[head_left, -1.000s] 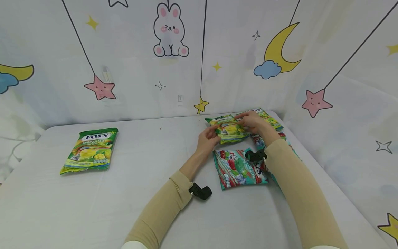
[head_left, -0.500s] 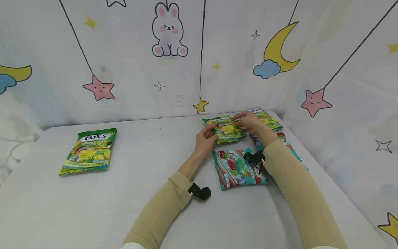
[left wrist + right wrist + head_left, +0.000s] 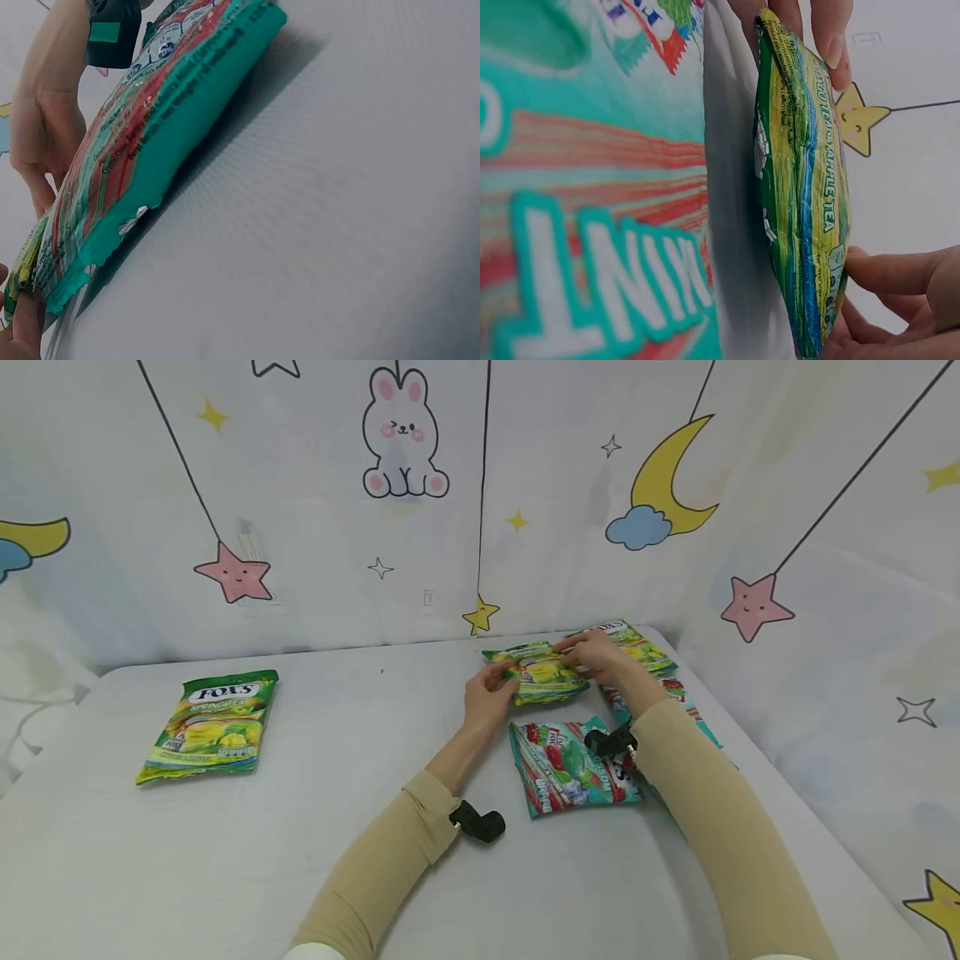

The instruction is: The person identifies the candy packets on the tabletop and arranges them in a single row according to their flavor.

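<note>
Between both hands, near the table's back edge, is a yellow-green candy bag (image 3: 543, 681). My left hand (image 3: 487, 695) pinches its left side, thumb at the near edge. On its right side, the right hand (image 3: 596, 657) grips it, fingers reaching over the top. Seen from the right wrist, the bag (image 3: 799, 187) stands tilted with its printed edge facing the camera, and the right thumb (image 3: 889, 271) presses against it. Just nearer to me lies a teal-and-red candy bag (image 3: 566, 768), which hides most of the left hand's work in the left wrist view.
Another yellow-green bag (image 3: 630, 647) lies at the back right corner, behind the right hand. More teal-and-red packaging (image 3: 667, 689) is partly covered by the right forearm. Far left on the white table (image 3: 337, 860) is a Fox's spring tea bag (image 3: 212, 727). A patterned curtain (image 3: 315, 510) rises behind.
Both hands have shifted the held yellow-green bag slightly to the left, and it looks flatter. The head view has drifted a little. The other bags have stayed in place.
</note>
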Demonstrator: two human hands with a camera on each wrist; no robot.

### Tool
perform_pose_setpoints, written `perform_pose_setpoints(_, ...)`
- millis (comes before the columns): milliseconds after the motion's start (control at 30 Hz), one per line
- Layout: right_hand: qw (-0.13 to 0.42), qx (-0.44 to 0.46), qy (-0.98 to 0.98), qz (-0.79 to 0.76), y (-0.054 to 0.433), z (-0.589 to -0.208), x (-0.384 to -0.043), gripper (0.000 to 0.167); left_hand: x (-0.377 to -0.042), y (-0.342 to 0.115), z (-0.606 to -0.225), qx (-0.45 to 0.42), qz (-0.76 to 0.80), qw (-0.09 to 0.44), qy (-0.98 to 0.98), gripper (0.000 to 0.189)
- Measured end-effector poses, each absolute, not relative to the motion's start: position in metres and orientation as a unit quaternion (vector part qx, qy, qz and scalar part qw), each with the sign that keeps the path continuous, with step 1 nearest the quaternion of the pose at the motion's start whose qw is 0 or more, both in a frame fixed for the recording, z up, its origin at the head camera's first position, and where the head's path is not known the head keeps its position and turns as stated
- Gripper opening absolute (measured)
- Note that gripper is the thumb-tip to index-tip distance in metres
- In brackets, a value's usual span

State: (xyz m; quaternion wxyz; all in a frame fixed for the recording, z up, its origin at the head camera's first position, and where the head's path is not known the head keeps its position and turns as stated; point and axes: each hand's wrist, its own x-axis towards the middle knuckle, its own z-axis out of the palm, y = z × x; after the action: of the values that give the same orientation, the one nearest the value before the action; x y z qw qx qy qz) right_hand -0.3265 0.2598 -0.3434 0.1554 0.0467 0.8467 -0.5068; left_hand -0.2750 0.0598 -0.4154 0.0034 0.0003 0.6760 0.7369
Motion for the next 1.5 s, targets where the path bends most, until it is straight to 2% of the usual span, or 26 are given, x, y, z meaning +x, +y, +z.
perform_pose_setpoints(267, 0.158, 0.034, 0.845, -0.509, 0.256, -0.342, -0.324, 0.039, -0.274, 0.054, -0.411, -0.018, 0.731, -0.001, 0.682, 0.031)
perform_pose_setpoints(1500, 0.139, 0.032, 0.819, -0.556, 0.227, -0.337, -0.314, 0.04, -0.276, 0.018, -0.397, -0.039, 0.746, 0.014, 0.665, 0.037)
